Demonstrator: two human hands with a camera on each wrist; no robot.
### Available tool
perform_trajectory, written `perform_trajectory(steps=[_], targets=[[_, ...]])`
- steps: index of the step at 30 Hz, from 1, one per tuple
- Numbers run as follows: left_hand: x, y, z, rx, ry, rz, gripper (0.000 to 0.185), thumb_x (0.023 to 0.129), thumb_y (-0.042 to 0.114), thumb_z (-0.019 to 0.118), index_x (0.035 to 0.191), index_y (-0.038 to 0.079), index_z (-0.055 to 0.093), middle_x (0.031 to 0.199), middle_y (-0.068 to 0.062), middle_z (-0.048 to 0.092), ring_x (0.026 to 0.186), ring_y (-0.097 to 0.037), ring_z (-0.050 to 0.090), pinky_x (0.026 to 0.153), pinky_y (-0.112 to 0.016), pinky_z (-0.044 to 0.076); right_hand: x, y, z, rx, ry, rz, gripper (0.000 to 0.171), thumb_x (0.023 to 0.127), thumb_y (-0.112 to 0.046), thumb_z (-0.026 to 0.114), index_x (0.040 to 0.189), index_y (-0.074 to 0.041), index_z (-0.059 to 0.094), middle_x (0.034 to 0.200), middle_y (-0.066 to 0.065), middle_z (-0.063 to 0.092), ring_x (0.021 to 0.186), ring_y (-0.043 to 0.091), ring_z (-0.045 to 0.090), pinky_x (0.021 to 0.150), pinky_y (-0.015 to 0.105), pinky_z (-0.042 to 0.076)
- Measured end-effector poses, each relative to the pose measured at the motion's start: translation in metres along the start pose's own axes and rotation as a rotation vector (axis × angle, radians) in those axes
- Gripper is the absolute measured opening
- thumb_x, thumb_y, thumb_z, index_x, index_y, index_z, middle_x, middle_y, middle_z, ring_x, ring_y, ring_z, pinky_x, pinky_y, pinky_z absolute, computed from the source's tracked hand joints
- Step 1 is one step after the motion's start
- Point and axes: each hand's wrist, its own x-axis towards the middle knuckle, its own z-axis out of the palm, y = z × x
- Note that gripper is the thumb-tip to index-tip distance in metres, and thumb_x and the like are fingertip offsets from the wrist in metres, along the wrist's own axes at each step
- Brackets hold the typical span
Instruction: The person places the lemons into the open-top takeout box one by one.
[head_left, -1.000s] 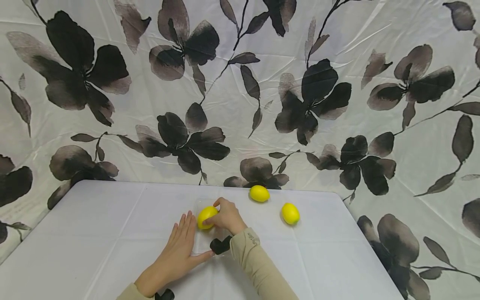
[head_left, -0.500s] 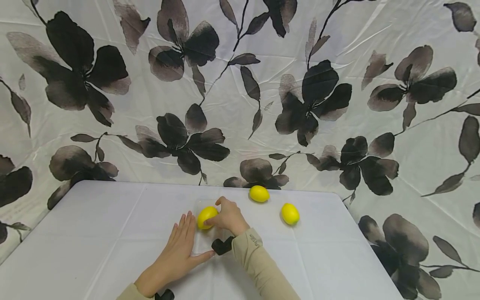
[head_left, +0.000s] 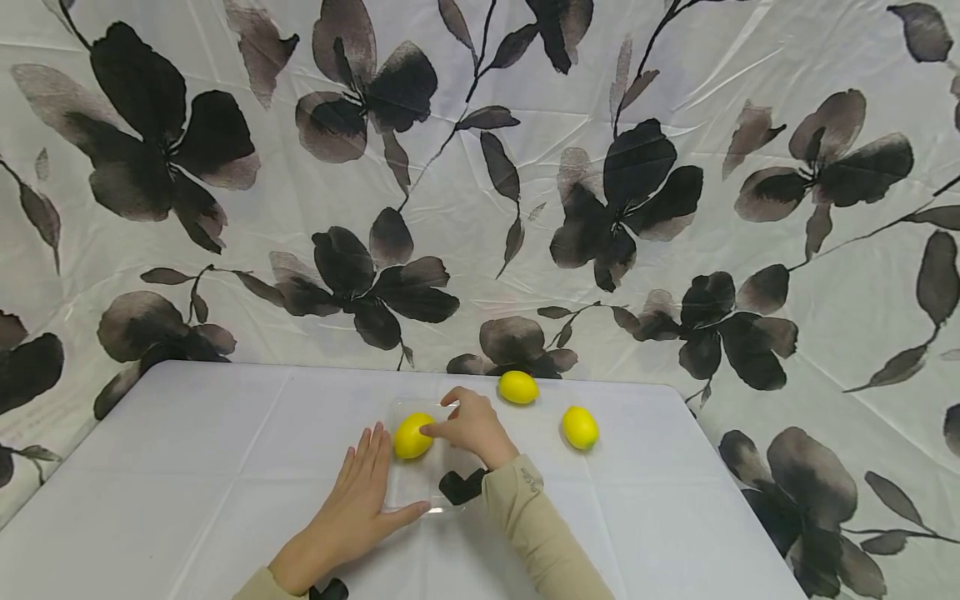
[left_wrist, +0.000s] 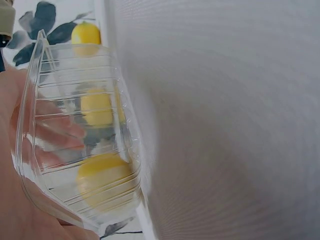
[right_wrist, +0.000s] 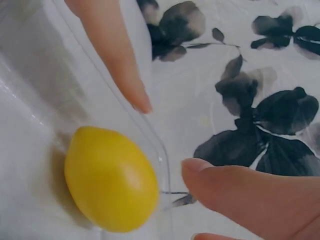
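Note:
A yellow lemon (head_left: 409,439) lies in the far left part of a clear plastic box (head_left: 411,493) on the white table. My left hand (head_left: 356,496) rests along the box's left side, fingers straight and thumb spread by the near edge. My right hand (head_left: 478,432) is over the box's right part, thumb and forefinger apart. Its thumb tip overlaps the lemon in the head view; in the right wrist view a gap shows between the fingers and the lemon (right_wrist: 111,179). Through the ribbed wall of the box (left_wrist: 75,119), the left wrist view shows the lemon (left_wrist: 105,182) and fingers.
Two more lemons sit right of the box, one by the table's far edge (head_left: 518,388) and one nearer (head_left: 581,427). A floral cloth (head_left: 517,192) hangs behind the white table (head_left: 187,500). Black straps show at both wrists.
My right hand has let go of the lemon, its fingers spreading as it draws away to the right. The lemon stays in the box. The left hand keeps its place.

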Motion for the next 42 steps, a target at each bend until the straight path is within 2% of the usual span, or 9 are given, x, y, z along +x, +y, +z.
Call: perform_trajectory(steps=[4,8,17,20,25,27,34,38,42], targets=[[-0.001,0.001,0.0,0.005,-0.006,-0.009,0.118,0.083,0.076,0.056,0.153,-0.011,0.017,0.162,-0.028,0.008,0.149,-0.044,0.005,0.117,-0.063,0.009,-0.001,0.006,-0.008,0.099,-0.011,-0.034,0.05,0.082,-0.027,0.082,0.119,0.0,0.063,0.098,0.015,0.066,0.07,0.026,0.068,0.064,0.033,0.058],[-0.002,0.002,0.002,0.002,-0.009,-0.016,0.119,0.083,0.077,0.055,0.153,-0.011,0.017,0.162,-0.027,0.007,0.149,-0.044,0.005,0.117,-0.063,0.009,-0.003,0.013,-0.015,0.197,-0.016,-0.105,0.043,0.087,-0.028,0.077,0.118,-0.001,0.065,0.099,0.013,0.068,0.082,0.034,0.07,0.067,0.033,0.059],[-0.004,0.001,0.004,-0.009,0.008,-0.013,0.117,0.083,0.074,0.058,0.153,-0.011,0.017,0.162,-0.027,0.007,0.149,-0.044,0.005,0.118,-0.061,0.008,-0.006,0.033,-0.026,0.313,0.062,-0.222,0.027,0.094,-0.027,0.068,0.115,-0.009,0.068,0.101,0.004,0.07,0.087,0.025,0.069,0.081,0.034,0.055],[-0.004,0.001,0.004,-0.009,0.003,-0.017,0.118,0.083,0.075,0.057,0.153,-0.01,0.016,0.162,-0.027,0.005,0.149,-0.044,0.004,0.118,-0.062,0.008,-0.007,0.04,-0.03,0.382,0.1,-0.275,0.025,0.095,-0.022,0.068,0.116,-0.007,0.068,0.105,0.007,0.07,0.089,0.025,0.069,0.085,0.035,0.056],[-0.004,0.001,0.005,-0.01,0.0,-0.018,0.118,0.083,0.076,0.056,0.154,-0.01,0.014,0.163,-0.026,0.004,0.149,-0.044,0.004,0.118,-0.061,0.007,-0.009,0.051,-0.041,0.499,0.169,-0.356,0.023,0.095,-0.011,0.067,0.115,0.001,0.067,0.109,0.018,0.069,0.094,0.033,0.068,0.088,0.033,0.057],[-0.005,0.001,0.005,-0.011,0.008,-0.013,0.118,0.084,0.075,0.056,0.154,-0.01,0.014,0.163,-0.026,0.004,0.149,-0.043,0.004,0.118,-0.06,0.007,-0.01,0.056,-0.047,0.522,0.195,-0.356,0.022,0.095,-0.005,0.066,0.115,0.005,0.066,0.11,0.022,0.068,0.097,0.038,0.067,0.089,0.034,0.056],[-0.005,0.004,0.003,-0.029,0.013,-0.017,0.118,0.083,0.075,0.057,0.154,-0.009,0.014,0.163,-0.025,0.004,0.149,-0.043,0.003,0.119,-0.06,0.006,-0.016,0.086,-0.071,0.607,0.303,-0.331,0.025,0.093,-0.007,0.069,0.114,0.006,0.066,0.113,0.02,0.068,0.103,0.023,0.067,0.092,0.027,0.054],[-0.004,0.005,0.003,-0.027,0.009,-0.021,0.118,0.083,0.074,0.057,0.154,-0.009,0.014,0.163,-0.025,0.003,0.149,-0.043,0.003,0.119,-0.06,0.006,-0.016,0.109,-0.082,0.58,0.352,-0.304,0.023,0.096,-0.005,0.064,0.116,0.005,0.066,0.117,0.02,0.067,0.11,0.026,0.064,0.097,0.03,0.051],[-0.004,0.005,0.002,-0.023,0.006,-0.026,0.118,0.083,0.075,0.057,0.154,-0.009,0.014,0.163,-0.025,0.003,0.15,-0.042,0.003,0.119,-0.059,0.006,-0.016,0.133,-0.09,0.565,0.421,-0.263,0.025,0.097,-0.01,0.065,0.12,0.0,0.067,0.123,0.015,0.066,0.121,0.023,0.058,0.11,0.035,0.041]])
